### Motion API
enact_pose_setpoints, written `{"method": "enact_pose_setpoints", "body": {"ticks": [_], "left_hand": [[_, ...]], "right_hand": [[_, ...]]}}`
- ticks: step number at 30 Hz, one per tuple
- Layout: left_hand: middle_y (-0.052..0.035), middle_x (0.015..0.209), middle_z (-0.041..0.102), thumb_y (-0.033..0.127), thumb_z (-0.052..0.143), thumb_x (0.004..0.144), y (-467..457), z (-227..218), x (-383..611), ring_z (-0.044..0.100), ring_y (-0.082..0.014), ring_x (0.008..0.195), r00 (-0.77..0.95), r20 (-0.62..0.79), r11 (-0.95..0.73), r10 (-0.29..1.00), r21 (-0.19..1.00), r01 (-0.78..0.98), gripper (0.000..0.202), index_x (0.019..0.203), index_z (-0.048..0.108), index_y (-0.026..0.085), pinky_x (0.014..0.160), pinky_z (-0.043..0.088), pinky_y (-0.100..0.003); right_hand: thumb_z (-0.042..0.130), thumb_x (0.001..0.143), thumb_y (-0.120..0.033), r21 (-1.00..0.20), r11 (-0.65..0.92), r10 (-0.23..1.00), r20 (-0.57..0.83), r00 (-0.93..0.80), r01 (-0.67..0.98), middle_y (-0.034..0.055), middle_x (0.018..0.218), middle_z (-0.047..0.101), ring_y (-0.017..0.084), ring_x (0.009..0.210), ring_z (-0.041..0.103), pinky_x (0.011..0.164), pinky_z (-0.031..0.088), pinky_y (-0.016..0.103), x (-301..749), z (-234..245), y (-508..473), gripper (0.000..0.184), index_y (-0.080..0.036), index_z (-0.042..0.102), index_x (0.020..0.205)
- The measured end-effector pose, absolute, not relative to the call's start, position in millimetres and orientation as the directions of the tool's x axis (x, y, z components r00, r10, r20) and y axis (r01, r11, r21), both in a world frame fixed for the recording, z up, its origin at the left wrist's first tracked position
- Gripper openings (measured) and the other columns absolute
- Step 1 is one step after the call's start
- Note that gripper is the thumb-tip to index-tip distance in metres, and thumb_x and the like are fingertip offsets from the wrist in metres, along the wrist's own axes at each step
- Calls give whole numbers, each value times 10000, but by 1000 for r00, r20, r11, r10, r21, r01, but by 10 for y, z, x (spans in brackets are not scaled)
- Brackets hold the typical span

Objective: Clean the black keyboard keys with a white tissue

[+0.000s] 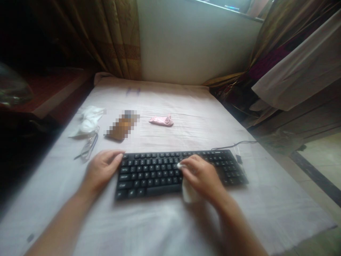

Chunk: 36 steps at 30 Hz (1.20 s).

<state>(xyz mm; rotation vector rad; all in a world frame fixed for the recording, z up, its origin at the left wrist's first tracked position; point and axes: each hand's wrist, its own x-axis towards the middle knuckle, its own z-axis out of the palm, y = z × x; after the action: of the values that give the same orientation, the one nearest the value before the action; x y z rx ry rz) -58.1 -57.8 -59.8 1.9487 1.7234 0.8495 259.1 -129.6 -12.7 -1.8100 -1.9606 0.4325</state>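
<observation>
A black keyboard [160,170] lies across the pale cloth-covered table [186,117]. My left hand [102,170] rests at the keyboard's left end, fingers curled against its edge. My right hand [201,176] lies over the middle keys, closed on a white cloth [188,193] that it presses on the keys. Part of the cloth hangs below the hand past the keyboard's front edge.
Behind the keyboard lie a crumpled white tissue [87,121], glasses [89,147], a blurred brown object [121,126] and a small pink pouch [161,120]. A black cable [234,144] runs from the keyboard's right end. Curtains hang at the back.
</observation>
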Motion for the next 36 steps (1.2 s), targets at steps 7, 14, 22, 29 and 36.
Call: {"method": "enact_pose_setpoints", "body": {"ticks": [7, 14, 22, 29, 36], "left_hand": [[-55, 960, 734, 520, 512, 801, -576, -585, -563, 668, -252, 937, 49, 187, -164, 981, 670, 724, 381, 911, 737, 233, 897, 513, -384], [-65, 942, 740, 493, 523, 797, -581, -547, -556, 676, -241, 913, 63, 191, -181, 979, 697, 694, 370, 901, 742, 213, 879, 523, -367], [-41, 930, 743, 446, 511, 832, -595, -566, -555, 668, -221, 904, 100, 230, -236, 968, 698, 676, 324, 922, 737, 232, 880, 515, -361], [-37, 921, 745, 399, 523, 839, -599, -578, -556, 667, -215, 893, 112, 254, -263, 961, 699, 665, 280, 903, 739, 233, 862, 516, -354], [-42, 914, 740, 384, 522, 844, -592, -599, -563, 663, -211, 890, 108, 267, -271, 958, 708, 653, 274, 907, 735, 223, 870, 511, -354]], "right_hand": [[565, 834, -270, -421, 4, 995, 89, 37, 907, 39, 876, 712, 193, 758, 682, 691, 492, 299, 2936, -24, -1324, 165, -227, 723, 845], [580, 860, -219, -518, 257, 959, 239, -150, 816, 34, 922, 717, 163, 795, 687, 721, 507, 254, 2492, -1, -1217, 135, -226, 695, 931], [595, 897, -215, -458, 481, 876, 224, -427, 747, 35, 969, 717, 158, 789, 661, 683, 490, 238, 1622, -51, -877, 154, -248, 735, 953], [601, 843, -108, -381, 493, 865, 120, -487, 782, 21, 956, 721, 162, 775, 671, 676, 488, 238, 1739, -48, -934, 247, -272, 765, 928], [589, 860, -128, -403, 497, 860, 113, -497, 768, 41, 974, 715, 170, 796, 671, 696, 490, 243, 1596, 64, -875, 231, -245, 750, 977]]}}
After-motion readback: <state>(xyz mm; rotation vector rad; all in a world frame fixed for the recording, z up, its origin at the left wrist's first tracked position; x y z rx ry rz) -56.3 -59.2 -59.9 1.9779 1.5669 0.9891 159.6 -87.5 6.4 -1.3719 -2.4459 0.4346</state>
